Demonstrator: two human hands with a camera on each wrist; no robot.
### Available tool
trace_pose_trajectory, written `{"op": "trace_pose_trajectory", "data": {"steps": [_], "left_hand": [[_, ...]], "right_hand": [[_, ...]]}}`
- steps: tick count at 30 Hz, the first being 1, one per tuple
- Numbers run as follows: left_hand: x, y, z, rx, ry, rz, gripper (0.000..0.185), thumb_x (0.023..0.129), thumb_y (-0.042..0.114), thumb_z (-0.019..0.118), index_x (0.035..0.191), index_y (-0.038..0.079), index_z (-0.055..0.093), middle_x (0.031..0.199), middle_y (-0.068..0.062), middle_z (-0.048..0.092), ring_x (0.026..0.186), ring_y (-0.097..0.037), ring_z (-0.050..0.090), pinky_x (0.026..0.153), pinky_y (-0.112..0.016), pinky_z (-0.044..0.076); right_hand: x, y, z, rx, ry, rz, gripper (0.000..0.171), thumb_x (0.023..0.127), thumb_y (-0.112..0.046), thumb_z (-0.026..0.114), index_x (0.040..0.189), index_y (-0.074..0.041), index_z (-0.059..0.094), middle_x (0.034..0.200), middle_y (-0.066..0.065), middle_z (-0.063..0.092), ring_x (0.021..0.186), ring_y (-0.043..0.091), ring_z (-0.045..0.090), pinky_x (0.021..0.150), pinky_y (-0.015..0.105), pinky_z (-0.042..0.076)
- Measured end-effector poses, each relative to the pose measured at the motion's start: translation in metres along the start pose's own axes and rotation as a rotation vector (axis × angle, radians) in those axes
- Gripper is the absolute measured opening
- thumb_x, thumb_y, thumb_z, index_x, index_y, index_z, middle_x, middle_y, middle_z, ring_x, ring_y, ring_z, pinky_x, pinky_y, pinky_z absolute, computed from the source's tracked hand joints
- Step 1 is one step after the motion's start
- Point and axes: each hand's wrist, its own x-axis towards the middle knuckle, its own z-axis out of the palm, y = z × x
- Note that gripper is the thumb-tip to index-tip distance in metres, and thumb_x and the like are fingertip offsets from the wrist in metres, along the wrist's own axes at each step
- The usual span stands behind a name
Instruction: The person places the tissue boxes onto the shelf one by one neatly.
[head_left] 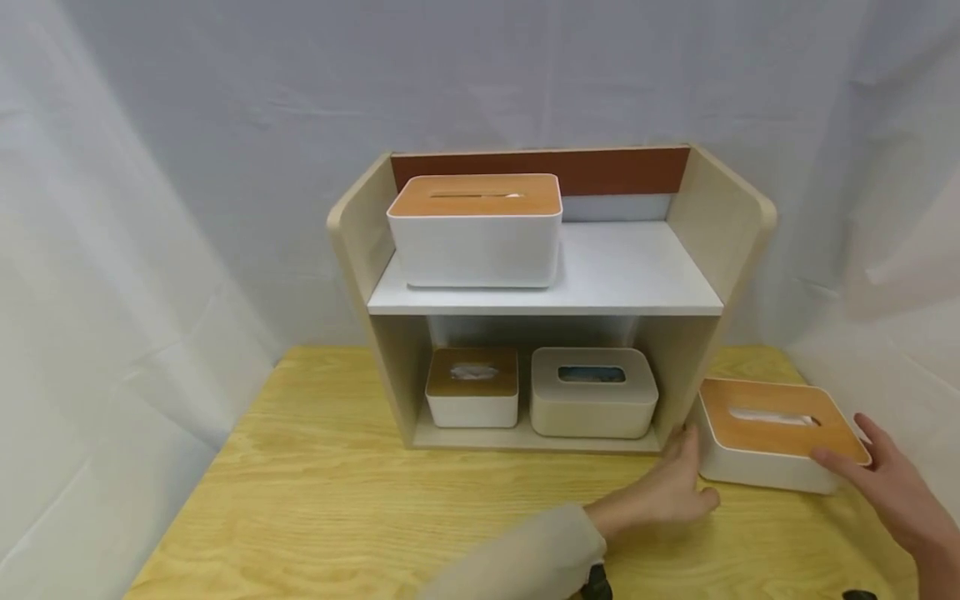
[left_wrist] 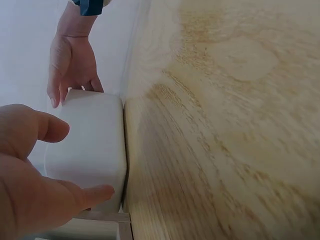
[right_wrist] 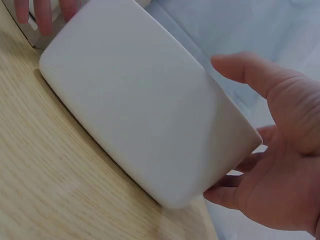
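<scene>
A white tissue box (head_left: pixel 772 471) with an orange-brown wooden lid is on the table, just right of the shelf unit, turned slightly askew. At its left end is my left hand (head_left: pixel 667 496), its fingers reaching between the box and the shelf's side panel, thumb apart from them. My right hand (head_left: pixel 896 487) is at the opposite end, thumb over the lid's front right corner. In the right wrist view, the fingers (right_wrist: pixel 225 195) of that hand lie along the end of the box (right_wrist: pixel 135 100), the thumb spread away near its top edge.
The two-level shelf unit (head_left: pixel 600 310) stands at the table's back. On its upper level is a large white tissue box (head_left: pixel 476 250) with a wooden lid. Below are a small brown-lidded box (head_left: pixel 472 412) and a cream tissue box (head_left: pixel 592 417). White sheeting (head_left: pixel 187 125) hangs around the wood-grain table (head_left: pixel 300 500).
</scene>
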Motion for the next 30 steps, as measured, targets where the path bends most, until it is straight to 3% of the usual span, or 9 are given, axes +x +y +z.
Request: {"op": "trace_pose_trajectory", "data": {"steps": [4,8,13,16,19,23,25,26,30], "left_hand": [[0.010,0.001,0.006,-0.035,0.010,-0.044,0.089,0.091,0.022,0.061,0.159,0.005,0.006,0.165,-0.012,0.012,0.150,-0.014,0.012,0.115,-0.020,0.025],[0.017,0.003,0.011,-0.092,0.028,-0.090,0.088,0.089,0.021,0.060,0.159,0.003,0.009,0.164,-0.014,0.015,0.148,-0.015,0.018,0.114,-0.021,0.027],[0.021,0.003,0.019,-0.117,0.035,-0.103,0.089,0.088,0.020,0.062,0.159,0.002,0.010,0.163,-0.017,0.017,0.147,-0.018,0.023,0.113,-0.021,0.029],[0.021,0.005,0.022,-0.139,0.030,-0.098,0.090,0.088,0.017,0.062,0.158,0.001,0.007,0.163,-0.017,0.016,0.148,-0.018,0.022,0.113,-0.021,0.028],[0.020,0.006,0.023,-0.128,0.034,-0.086,0.091,0.087,0.016,0.062,0.157,-0.002,0.007,0.162,-0.020,0.019,0.146,-0.018,0.025,0.112,-0.021,0.029],[0.018,0.010,0.023,-0.096,0.027,-0.070,0.092,0.086,0.015,0.063,0.156,-0.005,0.008,0.159,-0.023,0.024,0.143,-0.016,0.030,0.110,-0.018,0.030],[0.016,0.011,0.024,-0.083,0.014,-0.074,0.091,0.086,0.015,0.063,0.156,-0.005,0.009,0.159,-0.022,0.023,0.143,-0.016,0.029,0.111,-0.017,0.028],[0.015,0.012,0.024,-0.074,0.006,-0.078,0.090,0.087,0.016,0.063,0.156,-0.005,0.009,0.160,-0.021,0.022,0.144,-0.015,0.027,0.111,-0.016,0.028],[0.011,0.013,0.025,-0.009,0.004,-0.087,0.087,0.088,0.019,0.063,0.156,-0.003,0.013,0.161,-0.018,0.023,0.145,-0.015,0.027,0.111,-0.016,0.027]], "right_hand": [[0.003,0.010,-0.004,-0.026,-0.069,0.011,0.102,0.102,-0.043,0.051,0.146,-0.008,-0.033,0.151,0.046,-0.002,0.119,0.057,0.042,0.091,0.074,0.036],[0.006,0.016,-0.005,-0.021,-0.100,0.013,0.104,0.102,-0.041,0.054,0.146,-0.013,-0.036,0.146,0.048,0.010,0.105,0.031,0.060,0.088,0.068,0.043],[0.008,0.024,-0.003,0.017,-0.105,-0.024,0.102,0.101,-0.036,0.057,0.149,-0.024,-0.032,0.157,0.036,-0.012,0.089,-0.010,0.054,0.083,0.041,0.054],[0.008,0.027,0.001,0.053,-0.109,-0.049,0.099,0.101,-0.034,0.058,0.150,-0.035,-0.027,0.161,0.025,-0.019,0.092,-0.018,0.048,0.076,0.025,0.052],[0.008,0.029,0.003,0.053,-0.101,-0.053,0.097,0.100,-0.035,0.059,0.150,-0.041,-0.024,0.162,0.025,-0.012,0.093,-0.022,0.043,0.075,0.022,0.052],[0.004,0.030,0.002,0.014,-0.072,-0.015,0.100,0.099,-0.039,0.059,0.151,-0.032,-0.025,0.159,0.034,-0.006,0.089,-0.024,0.039,0.072,0.023,0.053],[0.001,0.029,0.001,-0.014,-0.054,0.020,0.102,0.099,-0.042,0.060,0.152,-0.024,-0.026,0.157,0.037,0.000,0.086,-0.017,0.042,0.070,0.024,0.053],[-0.001,0.028,0.000,-0.040,-0.043,0.035,0.103,0.098,-0.044,0.060,0.152,-0.020,-0.025,0.153,0.040,0.012,0.084,-0.012,0.043,0.069,0.025,0.052],[-0.007,0.025,-0.001,-0.065,-0.018,0.057,0.105,0.097,-0.046,0.060,0.152,-0.012,-0.023,0.148,0.042,0.019,0.080,-0.002,0.048,0.067,0.026,0.053]]}}
